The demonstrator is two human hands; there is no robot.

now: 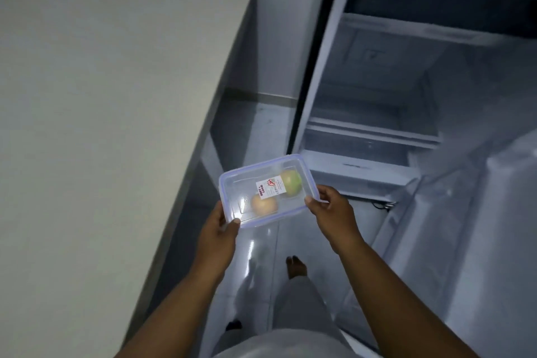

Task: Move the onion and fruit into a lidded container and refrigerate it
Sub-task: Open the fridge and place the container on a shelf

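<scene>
I hold a clear rectangular container (241, 183) with a blue-rimmed lid closed on it, level, in front of the open refrigerator (374, 90). Through the lid show an orange-brown onion (263, 204) and a green fruit (292, 182), with a white label between them. My left hand (219, 231) grips the container's near left corner, thumb on the lid. My right hand (331, 206) grips its right edge. The container hangs over the floor, just outside the fridge's lower left front.
The fridge's shelves (372, 131) look bare and its door (465, 227) stands open on the right. A pale counter (101, 96) runs along the left, its edge close to my left arm. My bare foot (295, 266) stands on the glossy tiled floor (255, 244).
</scene>
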